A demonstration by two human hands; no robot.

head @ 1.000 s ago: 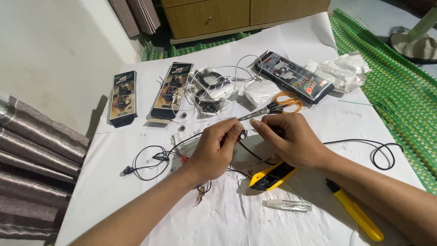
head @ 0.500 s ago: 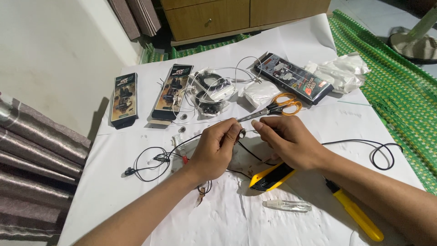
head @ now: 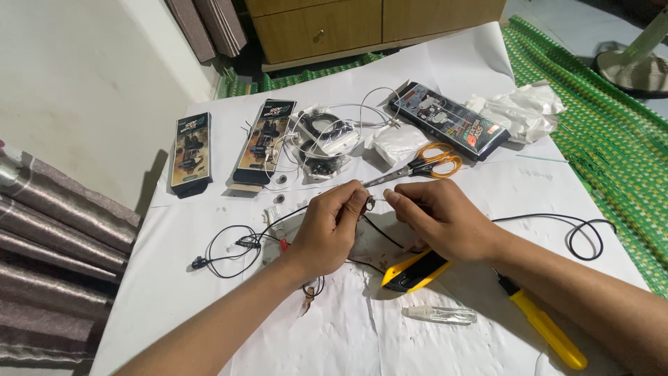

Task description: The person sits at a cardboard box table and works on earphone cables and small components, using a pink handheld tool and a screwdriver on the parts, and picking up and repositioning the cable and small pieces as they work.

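Left hand (head: 332, 226) is curled, thumb & fingertips pinched shut on a tiny metal bit (head: 371, 204) at the end of a thin black wire (head: 390, 240). Right hand (head: 445, 219) sits just beside it, fingers bent, tips pinching the same wire from the other side. The 2 hands nearly touch, w/ the small bit between them, held a little above the white sheet (head: 348, 334).

The wire runs under the right hand & out to a black loop (head: 588, 237) on the right. Another black cable w/ an earbud (head: 223, 251) lies left of the left wrist, near small red clips (head: 282, 244).

Just under the right hand is a yellow & black tool (head: 414, 270). Near it lie a clear little tube (head: 442, 315) & a yellow-handled tool (head: 543, 324).

Further up: orange scissors (head: 424, 166), a tangle of white earphones (head: 323, 139), 3 dark flat packs (head: 191, 150), crumpled white paper (head: 522, 111).

How far along, I guess: wire end looks bared & is being worked by fingertips, so it's mid-way. Cutting looks done, since the scissors lie apart. The tools lie untouched, so joining seems not done yet. Can't tell if the tiny bit is fixed on.
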